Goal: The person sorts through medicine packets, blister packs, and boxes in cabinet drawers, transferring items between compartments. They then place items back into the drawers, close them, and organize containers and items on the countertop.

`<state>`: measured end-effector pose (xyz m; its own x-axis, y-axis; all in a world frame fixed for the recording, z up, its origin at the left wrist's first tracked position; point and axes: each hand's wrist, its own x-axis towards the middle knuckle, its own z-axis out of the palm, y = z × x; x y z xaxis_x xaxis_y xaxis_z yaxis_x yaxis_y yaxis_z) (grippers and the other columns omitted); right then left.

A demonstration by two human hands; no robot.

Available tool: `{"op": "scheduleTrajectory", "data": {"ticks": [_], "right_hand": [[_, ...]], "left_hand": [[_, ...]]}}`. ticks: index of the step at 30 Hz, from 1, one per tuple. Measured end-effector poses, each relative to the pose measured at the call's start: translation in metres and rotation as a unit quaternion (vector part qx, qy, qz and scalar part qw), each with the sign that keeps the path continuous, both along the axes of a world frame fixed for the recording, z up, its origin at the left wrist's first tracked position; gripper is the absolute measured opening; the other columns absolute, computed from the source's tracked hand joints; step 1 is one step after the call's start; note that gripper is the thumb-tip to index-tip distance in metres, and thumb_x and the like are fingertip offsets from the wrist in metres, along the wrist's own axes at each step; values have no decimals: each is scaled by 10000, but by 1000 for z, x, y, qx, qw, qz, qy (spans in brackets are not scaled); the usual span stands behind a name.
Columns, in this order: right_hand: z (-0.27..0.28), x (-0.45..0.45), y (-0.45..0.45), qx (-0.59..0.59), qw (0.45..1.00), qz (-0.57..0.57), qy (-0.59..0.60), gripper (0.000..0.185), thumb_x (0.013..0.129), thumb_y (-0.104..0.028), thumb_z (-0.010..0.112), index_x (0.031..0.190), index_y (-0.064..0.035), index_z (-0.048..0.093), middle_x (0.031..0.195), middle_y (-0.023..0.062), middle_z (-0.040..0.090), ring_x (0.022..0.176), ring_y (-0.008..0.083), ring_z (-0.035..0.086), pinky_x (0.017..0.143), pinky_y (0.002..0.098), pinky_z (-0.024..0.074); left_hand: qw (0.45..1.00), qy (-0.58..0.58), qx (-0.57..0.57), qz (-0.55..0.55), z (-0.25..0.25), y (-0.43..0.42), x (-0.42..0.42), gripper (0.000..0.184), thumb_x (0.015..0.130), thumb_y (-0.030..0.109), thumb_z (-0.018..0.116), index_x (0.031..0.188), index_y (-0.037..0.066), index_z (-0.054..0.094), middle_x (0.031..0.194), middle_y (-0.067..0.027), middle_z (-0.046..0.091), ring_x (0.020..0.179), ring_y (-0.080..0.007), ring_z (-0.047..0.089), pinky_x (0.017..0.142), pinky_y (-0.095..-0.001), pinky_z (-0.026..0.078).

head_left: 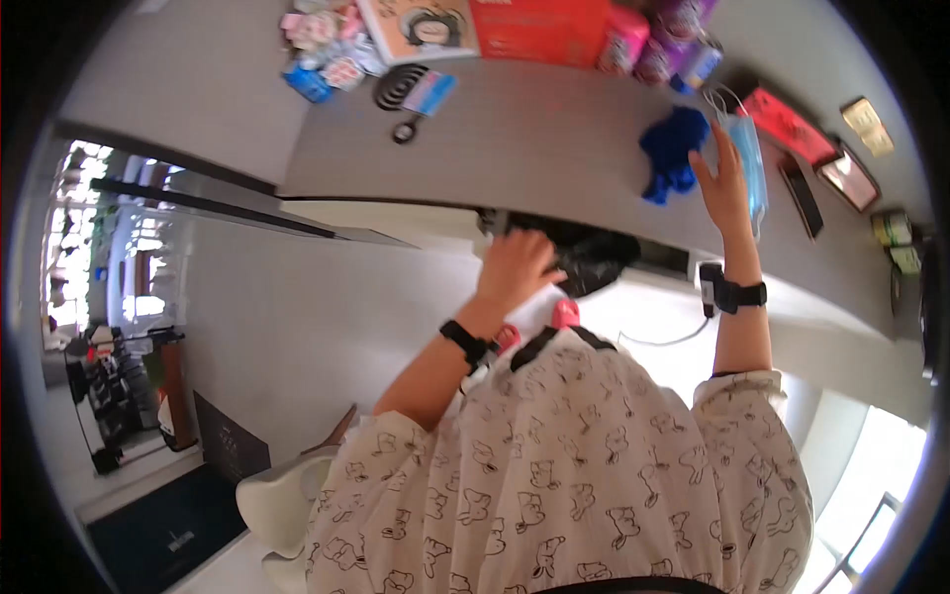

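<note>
My right hand [725,188] is over the right part of the desktop, thumb and fingers apart, holding nothing I can see. Just left of its fingers lies a crumpled blue cloth [675,144]. On its other side is a light blue face mask [749,163], partly behind the hand. My left hand [518,269] is lower, in front of the desk's edge, with the thumb spread away and the fingers bent, their tips partly hidden. Beside it, a black plastic bag [599,262] shows in a dark opening under the desktop.
Along the back of the grey desk [534,139] are a red box [539,30], a picture book [421,28] and pink and purple bottles [625,40]. A black spiral item [401,89] lies at left. A phone [802,196] lies at right. A white chair [282,500] stands behind me.
</note>
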<state>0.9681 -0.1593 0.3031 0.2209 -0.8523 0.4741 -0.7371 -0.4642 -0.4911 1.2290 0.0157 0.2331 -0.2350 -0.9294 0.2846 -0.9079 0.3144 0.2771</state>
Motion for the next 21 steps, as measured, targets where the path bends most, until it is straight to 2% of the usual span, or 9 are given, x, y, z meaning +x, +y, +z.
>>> {"op": "scheduleTrajectory", "data": {"ticks": [2, 4, 6, 7, 9, 12, 14, 16, 21], "right_hand": [[22, -1, 22, 72, 990, 13, -117, 307, 829, -122, 534, 1110, -4, 504, 1065, 142, 566, 965, 235, 574, 804, 314, 455], [35, -14, 48, 171, 979, 109, 10, 228, 827, -59, 482, 1042, 6, 521, 989, 105, 585, 852, 191, 609, 717, 283, 482], [20, -15, 71, 353, 899, 245, 85, 223, 848, -87, 488, 1049, 1, 527, 972, 115, 598, 845, 229, 609, 731, 302, 481], [4, -18, 88, 304, 902, 270, 143, 226, 845, -106, 511, 1043, 0, 534, 986, 120, 596, 871, 248, 600, 747, 317, 475], [-5, -18, 103, 252, 900, 295, 200, 231, 843, -125, 534, 1038, -1, 541, 1000, 126, 595, 897, 266, 590, 762, 332, 470], [9, 4, 101, 267, 925, 203, 177, 257, 829, -152, 571, 1039, -7, 546, 1086, 133, 562, 1007, 298, 533, 814, 363, 441], [32, 19, 95, 394, 894, 212, 1, 283, 804, -131, 588, 1053, -9, 532, 1163, 124, 510, 1070, 295, 482, 850, 372, 420], [41, 27, 89, 209, 944, 229, 112, 281, 784, -118, 594, 1040, -19, 532, 1149, 121, 516, 1048, 288, 493, 842, 362, 425], [9, 24, 27, 82, 988, 99, 91, 618, 723, -177, 647, 1278, -97, 388, 1319, 223, 316, 1173, 417, 331, 981, 447, 313]], "left_hand": [[1000, 8, -17, -4, -1, -11, 3, 358, 655, 388, 683, 792, 90, 538, 845, -38, 533, 765, -223, 508, 665, -352, 401], [1000, 3, -16, 3, 4, -10, -2, 368, 634, 390, 701, 788, 99, 537, 857, -25, 529, 751, -216, 505, 663, -342, 396], [1000, 1, -8, 10, 6, -2, -2, 375, 616, 381, 716, 810, 103, 555, 875, -19, 523, 746, -219, 507, 668, -343, 401], [1000, 25, 2, 12, -3, 5, -3, 473, 590, 376, 736, 939, 112, 557, 1031, -27, 514, 864, -223, 508, 708, -351, 398], [999, 30, -10, 16, 7, 11, -2, 571, 581, 378, 745, 1042, 121, 527, 1139, -46, 470, 983, -239, 471, 780, -381, 387], [998, 20, -44, 47, 17, -1, -3, 763, 572, 386, 756, 1217, 134, 435, 1309, -80, 363, 1186, -272, 351, 912, -454, 328], [995, 6, -70, 68, 19, -9, -4, 853, 572, 392, 758, 1290, 137, 374, 1371, -95, 301, 1269, -289, 268, 973, -498, 279], [995, 7, -43, 86, 18, -31, -3, 905, 578, 406, 754, 1328, 131, 327, 1381, -106, 285, 1298, -292, 222, 1013, -550, 200], [994, -58, -74, 55, -7, -40, 6, 989, 528, 370, 790, 1349, 156, 280, 1380, -91, 286, 1290, -260, 245, 1012, -542, 203]]}}
